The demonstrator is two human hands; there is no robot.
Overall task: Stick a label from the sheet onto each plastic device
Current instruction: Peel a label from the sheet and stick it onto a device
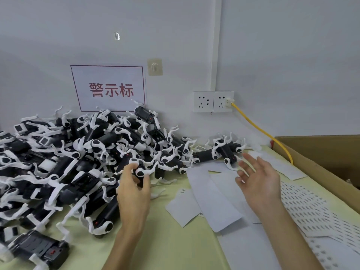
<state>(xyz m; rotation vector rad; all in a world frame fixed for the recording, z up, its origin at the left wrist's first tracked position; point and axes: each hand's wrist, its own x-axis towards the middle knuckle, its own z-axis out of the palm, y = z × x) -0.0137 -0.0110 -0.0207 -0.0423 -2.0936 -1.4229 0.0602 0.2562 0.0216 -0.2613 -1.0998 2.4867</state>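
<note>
A big heap of black-and-white plastic devices [64, 162] covers the left of the table up to the wall. My left hand [134, 190] grips one device [141, 170] at the heap's right edge, fingers curled round its black body. My right hand [257, 180] hovers open, fingers spread, above white paper sheets [212, 199] on the table. A small group of devices [224, 151] lies just beyond its fingertips. A label sheet [311, 213] with rows of small dark labels lies to the right of that hand.
An open cardboard box [319, 152] stands at the right edge. A yellow cable [261, 129] runs from the wall sockets [213, 101] down behind the box. A red-lettered sign [109, 88] hangs on the wall. The table has a pale green top [171, 248].
</note>
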